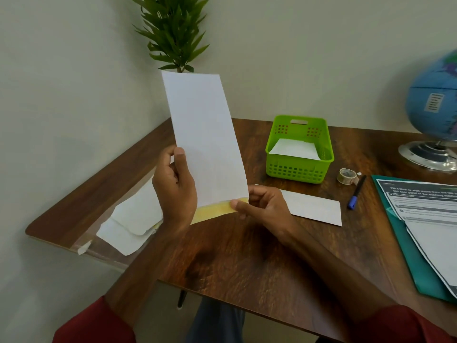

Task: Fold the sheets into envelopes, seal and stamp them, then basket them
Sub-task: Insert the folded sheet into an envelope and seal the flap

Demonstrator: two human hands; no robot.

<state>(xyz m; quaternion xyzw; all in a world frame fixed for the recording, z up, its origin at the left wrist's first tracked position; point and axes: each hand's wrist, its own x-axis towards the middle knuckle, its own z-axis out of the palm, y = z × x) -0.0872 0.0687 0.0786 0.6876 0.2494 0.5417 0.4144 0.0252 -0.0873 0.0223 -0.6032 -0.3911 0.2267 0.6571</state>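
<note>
A white envelope (205, 137) is held upright above the table (247, 256), its yellow-edged flap (215, 212) at the bottom. Its left edge is gripped by the left hand (174, 186), thumb (181, 159) on the face, the other fingers curled behind. The flap is pinched between the thumb and forefinger of the right hand (262, 206). Just beyond the right fingers lies a second envelope (314, 209); farther off stands the green basket (299, 167), holding white paper (294, 148).
</note>
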